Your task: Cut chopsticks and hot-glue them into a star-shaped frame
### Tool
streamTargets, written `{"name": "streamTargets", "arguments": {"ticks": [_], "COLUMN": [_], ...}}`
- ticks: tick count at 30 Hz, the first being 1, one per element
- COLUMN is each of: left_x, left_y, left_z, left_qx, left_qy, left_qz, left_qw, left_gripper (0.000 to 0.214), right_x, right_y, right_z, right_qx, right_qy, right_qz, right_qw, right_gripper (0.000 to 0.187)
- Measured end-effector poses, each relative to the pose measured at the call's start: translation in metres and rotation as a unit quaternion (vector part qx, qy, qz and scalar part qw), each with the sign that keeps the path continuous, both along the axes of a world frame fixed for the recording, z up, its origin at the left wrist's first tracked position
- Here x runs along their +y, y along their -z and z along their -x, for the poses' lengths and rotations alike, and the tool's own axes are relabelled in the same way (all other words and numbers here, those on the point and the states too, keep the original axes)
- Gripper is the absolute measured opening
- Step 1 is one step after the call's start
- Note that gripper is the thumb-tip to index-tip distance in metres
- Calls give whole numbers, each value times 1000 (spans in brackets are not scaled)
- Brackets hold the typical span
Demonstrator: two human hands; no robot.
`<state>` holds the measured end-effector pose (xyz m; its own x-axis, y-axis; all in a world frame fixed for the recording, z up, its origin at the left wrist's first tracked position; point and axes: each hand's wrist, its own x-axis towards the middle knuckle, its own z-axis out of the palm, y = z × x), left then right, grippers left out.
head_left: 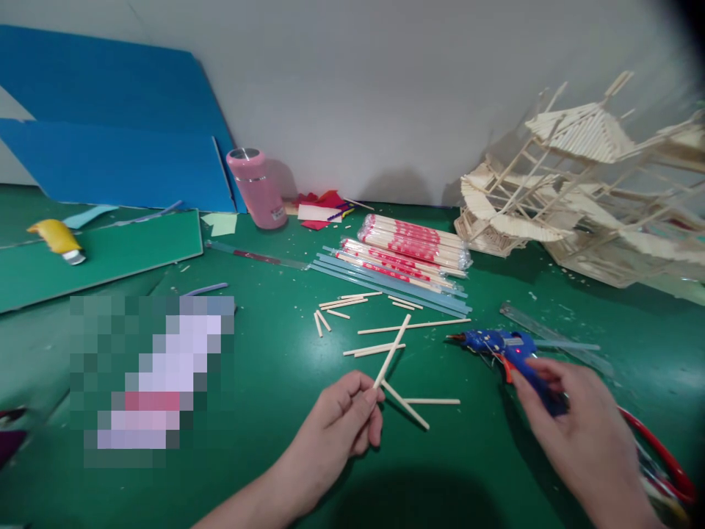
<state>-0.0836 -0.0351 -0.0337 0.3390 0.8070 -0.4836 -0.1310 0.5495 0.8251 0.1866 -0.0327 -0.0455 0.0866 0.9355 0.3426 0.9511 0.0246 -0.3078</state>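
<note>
I have two hands at work over one green table (264,470). My left hand (346,419) is pinched around one wooden stick (395,344); a second stick (408,408) meets it at an angle by the fingertips. My right hand (584,419) is curled around the handle of one blue glue gun (499,342), its nozzle pointing left. Four longer loose sticks (435,401) lie beyond and beside the left hand; farther back is a scatter of shorter pieces (344,302), too small for me to count surely. One pink bottle (258,192) stands by the wall.
</note>
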Motion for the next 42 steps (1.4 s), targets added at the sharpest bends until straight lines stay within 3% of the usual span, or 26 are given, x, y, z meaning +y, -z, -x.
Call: {"name": "streamTargets", "arguments": {"ticks": [1, 3, 6, 11, 15, 17, 19, 21, 23, 29, 32, 35, 38, 42], "left_x": [0, 0, 0, 2, 3, 4, 5, 7, 10, 14, 13, 12, 10, 9], "left_y": [-1, -2, -3, -4, -7, -11, -15, -18, -20, -13, -9, -6, -4, -1], "left_z": [-1, -1, -1, -1, -3, -4, -5, -6, -6, -5, -5, -5, -5, -4], "left_qx": [8, 21, 25, -7, -31, -34, -29, -21, -18, 2, 60, 108, 149, 171], "left_qy": [2, 9, 18, 6, 6, 14, 18, 6, -13, -2, 21, 34, 36, 39], "left_qz": [-2, -8, -12, 13, 36, 41, 42, 39, 34, 16, -13, -46, -72, -116], "left_qw": [1000, 1000, 999, 1000, 999, 998, 999, 999, 999, 1000, 998, 993, 986, 978], "left_gripper": [21, 22, 22, 20, 19, 19, 19, 19, 19, 18, 20, 22, 23, 23], "right_x": [-2, -3, -2, 5, 19, 27, 32, 33, 31, 30, 29, 22, 14, 10], "right_y": [0, 0, 2, 0, -7, -11, -17, -23, -27, -27, -22, -18, -12, -1], "right_z": [11, 32, 56, 61, 52, 53, 58, 63, 64, 49, 49, 56, 68, 83], "right_qx": [21, 36, 3, -22, 38, 58, 65, 83, 125, 217, 230, 243, 242, 178], "right_qy": [-57, -171, -250, -247, -153, -142, -218, -329, -371, -233, -211, -191, -210, -276], "right_qz": [-3, 55, 124, 147, 50, 10, 55, 150, 217, 201, 184, 212, 244, 228], "right_qw": [998, 983, 960, 958, 986, 988, 972, 928, 894, 927, 932, 927, 915, 917], "right_gripper": [24, 16, 12, 18, 16, 13, 12, 13, 15, 14, 17, 20, 19, 17]}}
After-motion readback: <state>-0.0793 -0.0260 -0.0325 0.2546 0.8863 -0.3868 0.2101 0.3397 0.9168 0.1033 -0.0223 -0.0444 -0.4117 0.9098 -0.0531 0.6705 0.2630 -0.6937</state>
